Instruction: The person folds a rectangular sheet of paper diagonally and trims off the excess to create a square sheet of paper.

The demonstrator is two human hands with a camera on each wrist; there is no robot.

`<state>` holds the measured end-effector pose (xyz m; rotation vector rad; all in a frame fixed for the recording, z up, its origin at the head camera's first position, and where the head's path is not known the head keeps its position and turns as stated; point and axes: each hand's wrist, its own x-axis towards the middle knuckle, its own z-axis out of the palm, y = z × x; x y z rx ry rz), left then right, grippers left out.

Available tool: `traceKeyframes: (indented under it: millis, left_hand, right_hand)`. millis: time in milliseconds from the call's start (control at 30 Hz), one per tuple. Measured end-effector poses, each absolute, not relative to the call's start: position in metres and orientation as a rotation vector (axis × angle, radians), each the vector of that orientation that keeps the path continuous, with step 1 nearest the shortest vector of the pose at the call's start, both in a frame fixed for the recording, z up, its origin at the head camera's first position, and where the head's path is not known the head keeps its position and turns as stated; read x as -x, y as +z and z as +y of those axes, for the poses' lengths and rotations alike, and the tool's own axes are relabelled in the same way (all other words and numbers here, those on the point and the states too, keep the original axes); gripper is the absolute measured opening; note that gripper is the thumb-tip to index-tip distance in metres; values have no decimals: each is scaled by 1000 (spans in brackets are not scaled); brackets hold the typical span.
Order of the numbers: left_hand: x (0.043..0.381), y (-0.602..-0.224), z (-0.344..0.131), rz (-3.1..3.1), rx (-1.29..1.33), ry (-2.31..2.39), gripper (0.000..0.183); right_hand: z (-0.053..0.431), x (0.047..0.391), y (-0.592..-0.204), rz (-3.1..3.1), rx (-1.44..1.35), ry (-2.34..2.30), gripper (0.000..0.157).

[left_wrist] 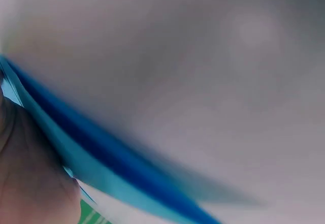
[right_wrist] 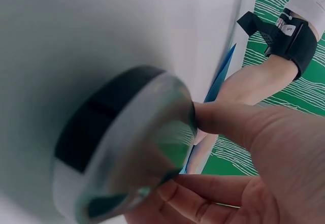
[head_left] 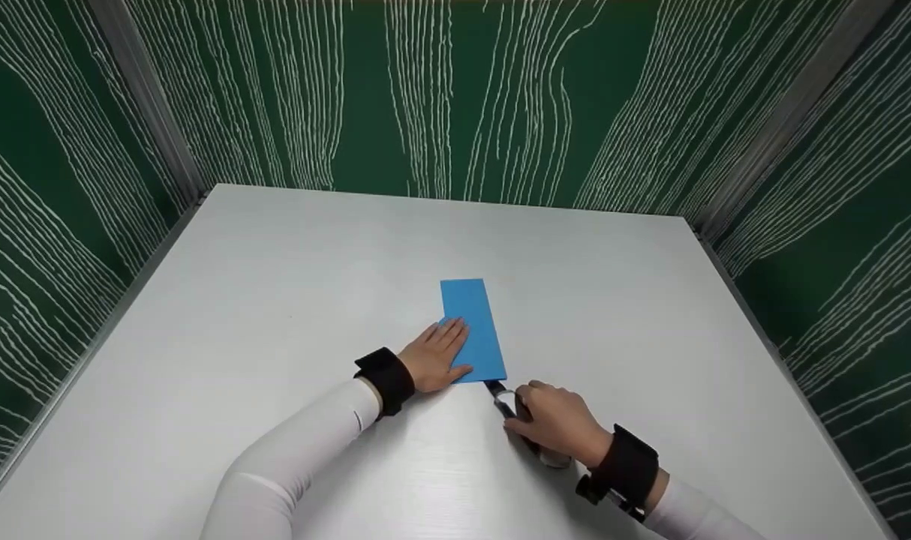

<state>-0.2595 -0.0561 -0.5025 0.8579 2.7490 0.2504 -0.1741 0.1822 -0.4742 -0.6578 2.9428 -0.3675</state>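
Observation:
A folded blue sheet of paper lies lengthwise on the white table. My left hand rests flat on its left side, fingers straight, thumb near the front edge. In the left wrist view the blue paper shows two layers with a narrow gap between them. My right hand grips a black and silver stapler, whose front end meets the near right corner of the paper. The right wrist view shows the stapler's rounded, shiny rear up close, with thumb and fingers around its far part.
The white table extends around the paper on all sides. Green walls with white wavy lines and grey corner posts stand behind and beside it. Black bands wrap both wrists.

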Motion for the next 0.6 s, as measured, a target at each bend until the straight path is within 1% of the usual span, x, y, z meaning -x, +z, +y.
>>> traceKeyframes:
  millis: [167, 433, 600]
  left_hand:
    - [258, -508, -54, 2758, -848, 244, 69]
    - [262, -498, -65, 2694, -840, 292, 68]
    - [263, -496, -69, 2702, -869, 304, 71]
  right_hand:
    - [182, 172, -476, 2979, 663, -362, 30]
    - [182, 169, -479, 2976, 601, -430, 34]
    - [181, 170, -479, 2965, 555, -462, 35]
